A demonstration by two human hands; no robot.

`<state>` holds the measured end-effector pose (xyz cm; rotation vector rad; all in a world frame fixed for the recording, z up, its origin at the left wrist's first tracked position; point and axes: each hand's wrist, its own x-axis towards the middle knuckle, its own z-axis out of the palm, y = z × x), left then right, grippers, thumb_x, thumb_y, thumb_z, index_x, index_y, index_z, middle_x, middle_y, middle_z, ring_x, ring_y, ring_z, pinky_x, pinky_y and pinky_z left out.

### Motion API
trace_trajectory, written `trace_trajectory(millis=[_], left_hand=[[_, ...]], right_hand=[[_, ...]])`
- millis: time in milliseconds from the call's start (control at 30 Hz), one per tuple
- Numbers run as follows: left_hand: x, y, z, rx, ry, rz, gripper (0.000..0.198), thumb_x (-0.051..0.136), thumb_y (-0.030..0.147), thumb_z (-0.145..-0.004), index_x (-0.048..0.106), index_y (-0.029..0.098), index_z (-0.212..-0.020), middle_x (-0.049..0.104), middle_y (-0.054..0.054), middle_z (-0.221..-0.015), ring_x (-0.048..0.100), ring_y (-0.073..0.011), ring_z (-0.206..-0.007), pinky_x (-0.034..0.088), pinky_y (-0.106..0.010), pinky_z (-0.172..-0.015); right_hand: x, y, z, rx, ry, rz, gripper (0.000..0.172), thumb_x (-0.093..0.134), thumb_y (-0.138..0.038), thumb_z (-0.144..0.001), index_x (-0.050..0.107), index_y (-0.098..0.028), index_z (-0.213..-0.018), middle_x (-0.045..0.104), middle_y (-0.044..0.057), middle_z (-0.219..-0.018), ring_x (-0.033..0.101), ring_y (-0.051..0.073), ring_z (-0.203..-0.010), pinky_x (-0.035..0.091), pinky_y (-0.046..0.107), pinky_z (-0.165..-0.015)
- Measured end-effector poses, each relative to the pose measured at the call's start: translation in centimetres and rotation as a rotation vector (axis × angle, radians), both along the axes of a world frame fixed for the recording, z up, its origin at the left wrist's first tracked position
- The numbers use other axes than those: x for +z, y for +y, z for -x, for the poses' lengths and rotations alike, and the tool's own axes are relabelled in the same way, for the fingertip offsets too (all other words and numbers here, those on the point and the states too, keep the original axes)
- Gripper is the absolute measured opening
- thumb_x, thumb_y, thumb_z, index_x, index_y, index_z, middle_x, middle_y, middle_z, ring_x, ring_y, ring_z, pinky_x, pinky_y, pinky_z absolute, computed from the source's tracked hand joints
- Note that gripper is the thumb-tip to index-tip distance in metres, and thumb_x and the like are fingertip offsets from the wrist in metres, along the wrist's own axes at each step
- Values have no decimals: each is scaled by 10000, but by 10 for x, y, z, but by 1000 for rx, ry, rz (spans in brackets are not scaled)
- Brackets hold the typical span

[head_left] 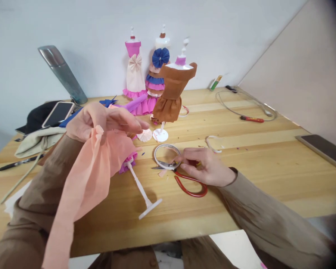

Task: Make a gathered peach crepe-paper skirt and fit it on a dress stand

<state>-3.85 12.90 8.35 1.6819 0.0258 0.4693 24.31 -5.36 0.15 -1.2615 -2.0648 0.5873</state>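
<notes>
My left hand (pixel 100 117) is closed around a small mannequin tilted on its side, wrapped in peach crepe paper (pixel 98 168). A long strip of that paper hangs down over my left sleeve. The mannequin's white stand (pixel 140 190) sticks out toward the lower right, below a purple ruffle (pixel 126 164). My right hand (pixel 203 164) pinches the edge of a roll of tape (pixel 156 157). Red-handled scissors (pixel 194 193) lie on the table under the roll and my right fingers.
Behind stand dressed mannequins: a brown one (pixel 172 91), a pink and cream one (pixel 136 74) and one with a blue bow (pixel 160 58). At left are a tilted flask (pixel 64 76), phone (pixel 58 114) and pen (pixel 19 163). A cable (pixel 226 108) and another phone (pixel 324 149) lie right.
</notes>
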Motion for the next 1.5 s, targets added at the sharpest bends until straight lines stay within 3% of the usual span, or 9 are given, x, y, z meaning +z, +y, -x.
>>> trace_trajectory(millis=[200,333,433,600,700,833,967,1067,1500], left_hand=[[-3,-6,-3,-22,-47,-11,556,860,548,-557,495,186,-346,706,-77,-820,694,-343,-992,520,-545,-942],[-3,-26,-18,-21,-35,56,546,830,549,-632,510,174,-397,725,-70,-1065,596,-338,-1224,485,-505,-1021],[-1,-39,-29,-5,-63,48,497,828,541,-656,555,176,-457,690,-59,-1217,540,-327,-1308,449,-495,-1068],[9,-46,-20,9,-171,-38,197,765,366,-796,712,229,-664,736,-69,-978,669,-267,-1076,498,-471,-989],[17,-44,-4,162,-159,-154,78,758,314,-807,774,240,-790,717,-68,-878,674,-203,-829,545,-375,-799],[30,-46,4,415,1,-390,198,731,328,-830,738,176,-705,667,-44,-717,587,-150,-677,480,-283,-626],[32,-51,-4,584,122,-617,229,675,252,-839,683,142,-638,620,2,-599,508,-101,-573,405,-231,-546],[27,-51,-10,588,176,-642,220,637,224,-840,674,131,-644,620,2,-596,499,-92,-564,386,-214,-532],[8,-69,-38,321,192,-564,223,586,197,-892,624,149,-678,561,4,-620,491,-108,-605,383,-224,-553]], right_hand=[[3,4,-4,-182,163,-75,190,598,-307,-895,729,-183,-957,627,10,-654,504,109,-532,437,261,-520],[24,13,8,-68,363,-92,282,602,-409,-918,694,-216,-1102,691,93,-1017,650,192,-896,547,335,-748],[41,19,24,29,449,-57,389,619,-502,-895,661,-230,-1170,648,114,-1221,616,241,-1130,542,392,-900],[56,29,31,-91,574,-85,225,654,-410,-885,704,-190,-880,704,50,-857,667,167,-784,553,336,-761],[67,37,21,-238,657,-121,187,668,-369,-860,697,-190,-816,710,34,-789,628,134,-611,530,301,-614],[92,53,8,-384,455,-125,180,637,-350,-831,681,-179,-794,694,35,-716,607,139,-571,495,290,-575],[109,69,0,-422,-69,84,204,611,-294,-796,605,-183,-626,618,14,-586,566,140,-535,401,269,-518],[111,73,-3,-365,-219,173,304,592,-341,-811,534,-189,-554,560,0,-519,501,120,-491,335,265,-488],[94,51,37,86,116,214,225,657,-344,-802,694,-168,-939,673,31,-799,576,135,-698,458,264,-632]])
